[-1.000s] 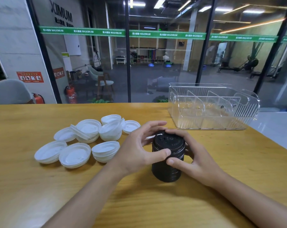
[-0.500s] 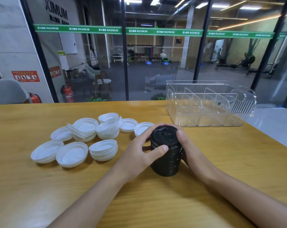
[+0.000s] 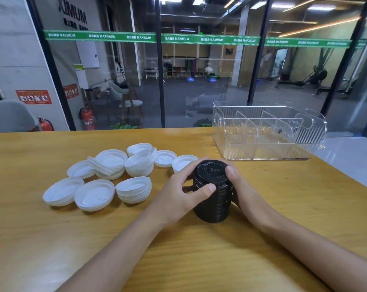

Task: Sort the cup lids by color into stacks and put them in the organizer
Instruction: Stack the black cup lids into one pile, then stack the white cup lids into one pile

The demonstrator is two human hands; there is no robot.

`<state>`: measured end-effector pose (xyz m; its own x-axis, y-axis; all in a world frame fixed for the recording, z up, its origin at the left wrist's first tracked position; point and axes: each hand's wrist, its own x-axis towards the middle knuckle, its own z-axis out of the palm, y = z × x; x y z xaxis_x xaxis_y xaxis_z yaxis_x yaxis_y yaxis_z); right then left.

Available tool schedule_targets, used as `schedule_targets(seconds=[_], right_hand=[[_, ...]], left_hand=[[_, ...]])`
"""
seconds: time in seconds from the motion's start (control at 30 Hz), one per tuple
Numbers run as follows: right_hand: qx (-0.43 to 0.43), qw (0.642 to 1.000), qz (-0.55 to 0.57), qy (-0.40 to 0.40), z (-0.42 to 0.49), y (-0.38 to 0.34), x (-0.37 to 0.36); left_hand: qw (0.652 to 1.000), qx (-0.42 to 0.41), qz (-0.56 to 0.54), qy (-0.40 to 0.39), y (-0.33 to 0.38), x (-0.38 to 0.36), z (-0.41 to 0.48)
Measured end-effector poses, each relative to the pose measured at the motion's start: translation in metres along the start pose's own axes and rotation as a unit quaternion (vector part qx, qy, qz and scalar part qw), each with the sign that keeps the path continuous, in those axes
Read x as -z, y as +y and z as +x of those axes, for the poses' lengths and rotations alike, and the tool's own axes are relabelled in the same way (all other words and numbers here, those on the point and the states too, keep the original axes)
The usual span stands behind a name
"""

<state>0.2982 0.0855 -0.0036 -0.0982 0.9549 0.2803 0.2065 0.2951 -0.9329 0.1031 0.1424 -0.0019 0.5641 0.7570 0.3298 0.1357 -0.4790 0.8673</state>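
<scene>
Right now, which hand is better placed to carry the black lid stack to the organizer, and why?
Probably the right hand: it grips the black lid stack on the side nearer the organizer, which stands further right. The left hand sits beside the white lids.

The left hand (image 3: 178, 192) covers the left side of the black stack of lids (image 3: 213, 199). Most fingers of the right hand (image 3: 239, 186) are hidden behind it. One white lid (image 3: 183, 162) is partly hidden behind the left hand. The lids in the stack are too thin to count. Both arms and the surface (image 3: 52, 239) run off the bottom edge. A dark speck (image 3: 280, 131) in the organizer (image 3: 267, 152) is too small to tell.
</scene>
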Motion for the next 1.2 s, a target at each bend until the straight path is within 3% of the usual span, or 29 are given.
schedule_targets(seconds=[0.17,0.3,0.43,0.87,1.2], right_hand=[[0.081,0.991,-0.090,0.054,-0.009,-0.004,0.010],[0.125,0.970,-0.206,0.034,-0.015,-0.004,0.011],[0.142,0.958,-0.246,0.047,-0.019,-0.003,0.002],[0.092,0.933,-0.313,0.154,-0.063,-0.005,0.042],[0.068,0.901,-0.360,0.233,-0.031,0.009,0.090]], left_hand=[[0.999,0.011,0.039,-0.007,-0.004,0.005,-0.015],[0.973,-0.016,0.224,-0.044,-0.013,0.025,-0.031],[0.933,-0.015,0.354,-0.060,-0.015,0.025,-0.032],[0.915,0.017,0.391,-0.103,-0.019,0.023,-0.028],[0.917,0.000,0.388,-0.093,-0.027,0.022,-0.025]])
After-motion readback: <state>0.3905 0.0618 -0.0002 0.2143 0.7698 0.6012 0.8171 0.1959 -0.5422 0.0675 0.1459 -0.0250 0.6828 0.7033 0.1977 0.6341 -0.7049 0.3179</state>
